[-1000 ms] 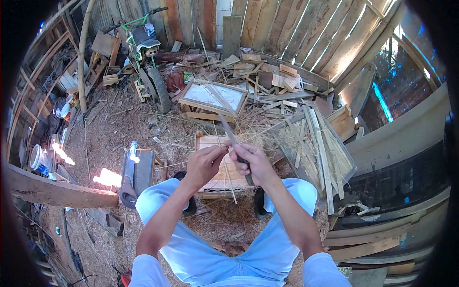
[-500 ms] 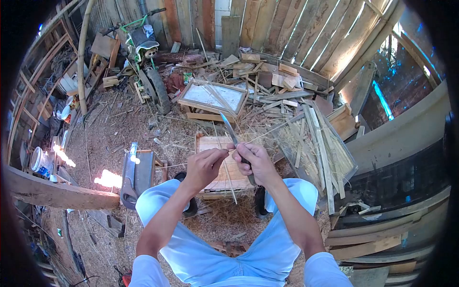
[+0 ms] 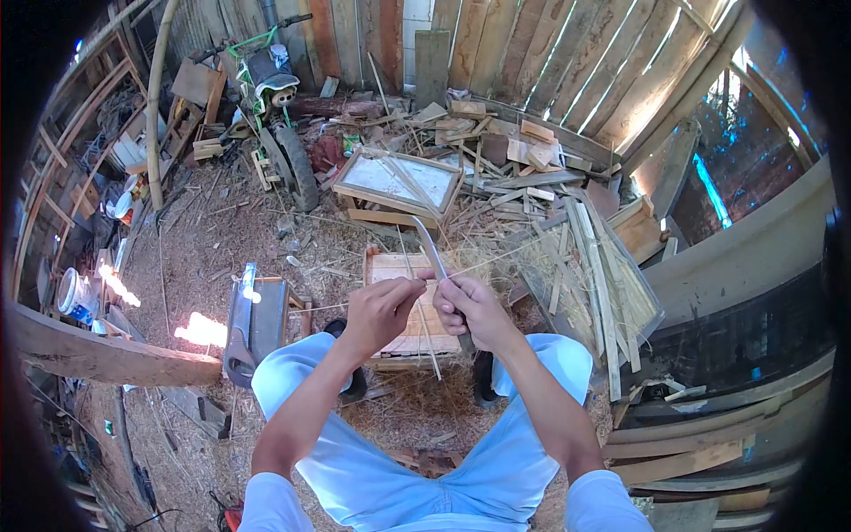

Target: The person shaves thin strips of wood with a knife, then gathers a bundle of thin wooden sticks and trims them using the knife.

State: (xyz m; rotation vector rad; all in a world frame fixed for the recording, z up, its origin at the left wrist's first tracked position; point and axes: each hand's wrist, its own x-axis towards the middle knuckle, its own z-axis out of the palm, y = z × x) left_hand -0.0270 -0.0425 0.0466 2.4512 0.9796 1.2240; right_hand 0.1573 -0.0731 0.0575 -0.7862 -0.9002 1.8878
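My right hand (image 3: 472, 310) is closed round the dark handle of a knife (image 3: 432, 250), its blade pointing up and slightly left. A thin pale strip (image 3: 501, 255) runs from between my hands out to the upper right, crossing the blade. My left hand (image 3: 383, 312) pinches the strip just left of the knife, with its fingers closed. Below both hands is a wooden box (image 3: 399, 266) with a pale board top, and another thin stick (image 3: 426, 341) lies across it.
A saw (image 3: 238, 332) lies on a dark box at the left. Ahead are a framed tray (image 3: 399, 182), scrap wood (image 3: 532, 146) and a motorbike (image 3: 284, 133). Long strips (image 3: 589, 275) rest on a panel at the right. A beam (image 3: 115, 350) juts in from the left.
The knife blade has tilted and shifted slightly right along the strip, with my right hand moved a little. My left hand stays nearly in place.
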